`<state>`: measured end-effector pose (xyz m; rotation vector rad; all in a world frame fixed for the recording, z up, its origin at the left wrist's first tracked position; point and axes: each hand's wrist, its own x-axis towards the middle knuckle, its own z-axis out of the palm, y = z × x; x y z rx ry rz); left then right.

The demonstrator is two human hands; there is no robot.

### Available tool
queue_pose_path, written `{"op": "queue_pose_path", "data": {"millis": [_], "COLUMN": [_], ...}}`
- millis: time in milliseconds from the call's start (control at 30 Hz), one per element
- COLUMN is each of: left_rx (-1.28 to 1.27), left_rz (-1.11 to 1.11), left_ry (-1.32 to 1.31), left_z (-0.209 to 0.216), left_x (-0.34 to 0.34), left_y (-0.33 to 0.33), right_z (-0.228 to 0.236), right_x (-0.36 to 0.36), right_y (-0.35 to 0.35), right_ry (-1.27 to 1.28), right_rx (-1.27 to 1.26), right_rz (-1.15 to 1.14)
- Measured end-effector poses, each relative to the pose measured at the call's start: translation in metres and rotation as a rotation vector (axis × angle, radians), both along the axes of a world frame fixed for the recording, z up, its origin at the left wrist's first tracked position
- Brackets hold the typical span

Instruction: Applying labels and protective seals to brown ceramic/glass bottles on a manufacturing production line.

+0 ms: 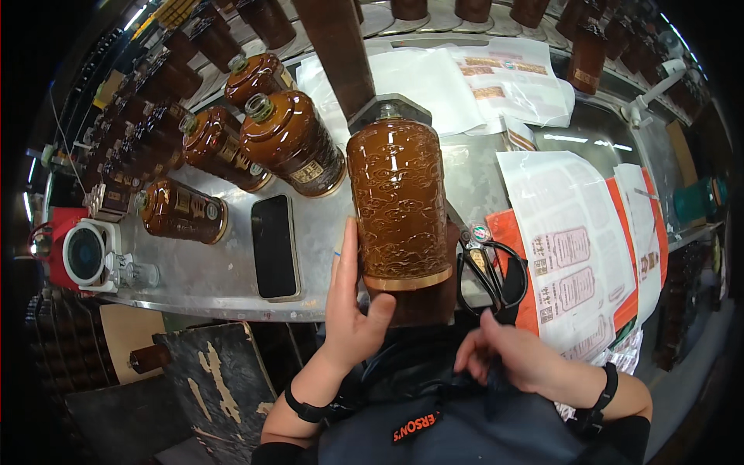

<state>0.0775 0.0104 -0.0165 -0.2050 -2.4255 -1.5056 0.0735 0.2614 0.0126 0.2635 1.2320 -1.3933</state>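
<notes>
head view: we list printed label sheets over an orange sheet, a metal worktop, gilt-labelled amber bottles leftward, contents indistinct, and, centre, one embossed amber bottle, left hand spread along its side, right hand loosely curled, apart.

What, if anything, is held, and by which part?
The left hand is at the central bottle, low on its left side; gripping cannot be told. The right hand appears empty.
</notes>
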Motion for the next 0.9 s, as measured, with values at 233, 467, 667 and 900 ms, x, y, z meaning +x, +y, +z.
{"op": "queue_pose_path", "data": {"millis": [233, 467, 667, 900], "left_rx": [0.513, 0.509, 0.508, 0.446], "left_rz": [-0.060, -0.059, -0.063, -0.062], "left_ry": [-0.190, -0.158, -0.159, -0.179], "left_z": [0.003, -0.001, 0.001, 0.002], "left_x": [-0.007, -0.006, -0.007, -0.007], "left_y": [0.006, 0.009, 0.009, 0.008], "right_z": [0.017, 0.032, 0.035, 0.019], "right_x": [-0.017, -0.038, -0.054, -0.063], "right_y": [0.020, 0.010, -0.015, -0.041], "right_ry": [0.176, 0.387, 0.587, 0.714], "right_rx": [0.012, 0.042, 0.046, -0.018], "right_rz": [0.348, 0.069, -0.172, -0.210]}}
